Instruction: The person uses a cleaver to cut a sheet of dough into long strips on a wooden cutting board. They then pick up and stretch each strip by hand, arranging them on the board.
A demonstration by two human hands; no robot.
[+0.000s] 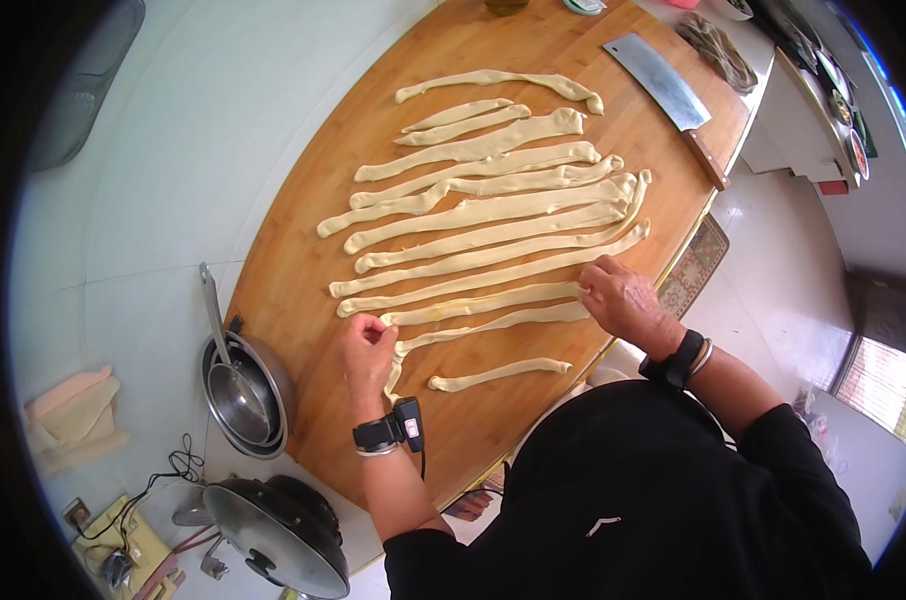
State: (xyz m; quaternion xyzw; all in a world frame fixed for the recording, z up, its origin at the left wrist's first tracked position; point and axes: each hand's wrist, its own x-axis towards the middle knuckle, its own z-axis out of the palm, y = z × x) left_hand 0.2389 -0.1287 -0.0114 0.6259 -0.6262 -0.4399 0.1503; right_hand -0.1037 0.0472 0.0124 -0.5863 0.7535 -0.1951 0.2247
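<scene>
My left hand pinches the left end of a long pale dough strip. At the strip's other end are the curled fingers of my right hand, which cover that end. The strip lies stretched between them on a large wooden board. Just below it runs another strip, with more dough trailing down beside my left wrist. A shorter dough piece lies nearer my body. Beyond my hands, several long strips lie roughly side by side, some touching at their right ends.
A cleaver with a wooden handle lies at the board's upper right, near a crumpled cloth. Left of the board, a small saucepan sits inside metal bowls. A lidded pan stands at lower left, near a black cable.
</scene>
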